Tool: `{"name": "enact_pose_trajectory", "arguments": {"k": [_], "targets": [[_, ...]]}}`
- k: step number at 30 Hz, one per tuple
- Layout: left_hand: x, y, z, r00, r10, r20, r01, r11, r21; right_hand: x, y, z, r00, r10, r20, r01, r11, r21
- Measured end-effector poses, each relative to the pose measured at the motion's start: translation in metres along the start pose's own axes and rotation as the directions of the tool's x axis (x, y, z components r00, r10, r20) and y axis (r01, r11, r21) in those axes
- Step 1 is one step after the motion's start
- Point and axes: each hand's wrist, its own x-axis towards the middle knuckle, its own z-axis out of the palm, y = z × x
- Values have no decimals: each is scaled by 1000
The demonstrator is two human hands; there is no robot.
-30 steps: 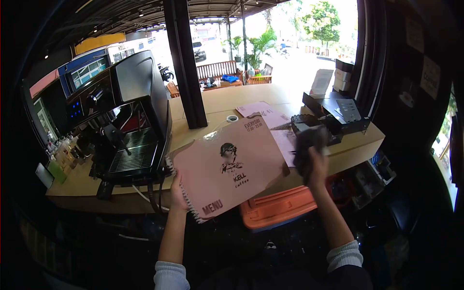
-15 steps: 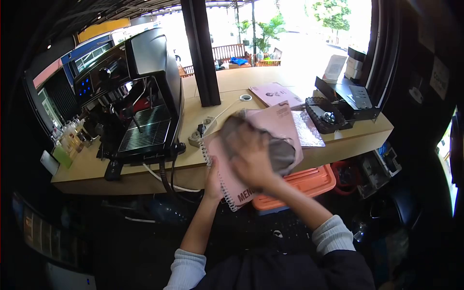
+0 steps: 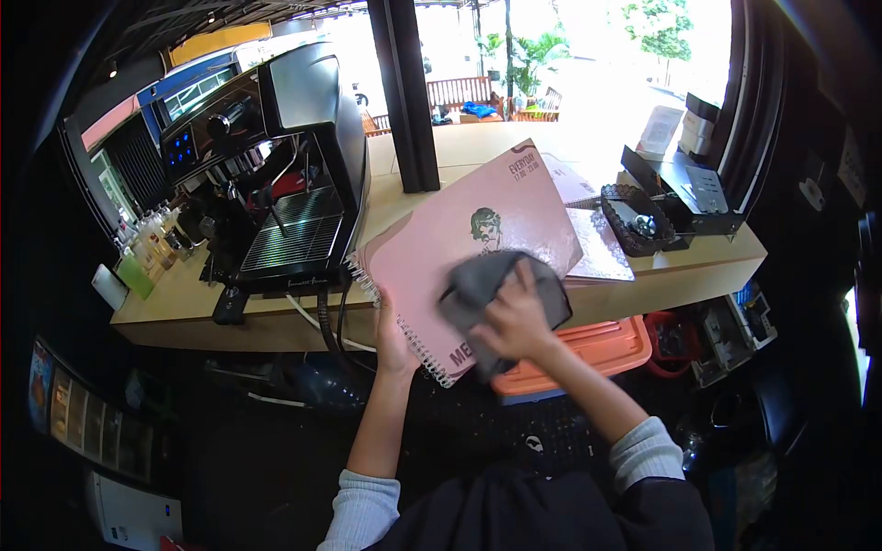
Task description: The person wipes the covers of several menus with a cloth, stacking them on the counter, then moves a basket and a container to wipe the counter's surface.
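A pink spiral-bound menu [image 3: 432, 248] is tilted in front of me, its wire spine to the left. My left hand [image 3: 393, 340] grips it at the spine edge, thumb on the cover and the other fingers hidden behind. Against the lower right of the cover, my right hand [image 3: 516, 317] presses a dark grey cloth [image 3: 487, 280], which is partly blurred. The cloth covers part of the cover print below a green drawn head.
An espresso machine [image 3: 294, 184] stands on the wooden counter [image 3: 680, 272] at left. To the right are another pink menu [image 3: 565, 179], a silvery wrapped one [image 3: 595, 241] and a dark basket [image 3: 636, 220]. An orange-lidded box [image 3: 606, 354] sits below. A black post [image 3: 404, 101] rises behind.
My right hand and the cloth have moved from the upper middle of the menu down to its lower right, uncovering the drawn head. The menu's cover now faces me more fully.
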Motion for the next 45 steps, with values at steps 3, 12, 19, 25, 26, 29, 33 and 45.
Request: {"name": "enact_pose_trajectory", "arguments": {"k": [3,12,19,25,26,29,33,45], "targets": [[-9,-2,2,1000,0,22,-1,999,33,6,60,-9,904,307,-299,-315,949,23],[2,-56,37,976,151,159,-208,870,448,34,-37,-30,915,278,-291,-178,928,328],[-15,-37,110,889,36,457,-240,886,396,17,-59,-92,850,437,-293,-7,566,824],[0,-56,117,757,118,642,-619,442,649,5,-45,-104,569,686,-453,-69,589,805],[0,-56,115,739,35,673,-652,293,700,4,-36,-108,528,713,-461,-71,578,813],[-8,-47,98,750,-2,662,-649,197,735,-13,-7,-104,533,724,-438,-85,561,823],[8,-4,36,738,528,420,-443,-90,892,-36,11,-114,573,761,-305,-116,443,889],[-28,23,-60,964,-257,71,250,964,95,-25,33,-106,671,692,-267,-138,470,872]]}}
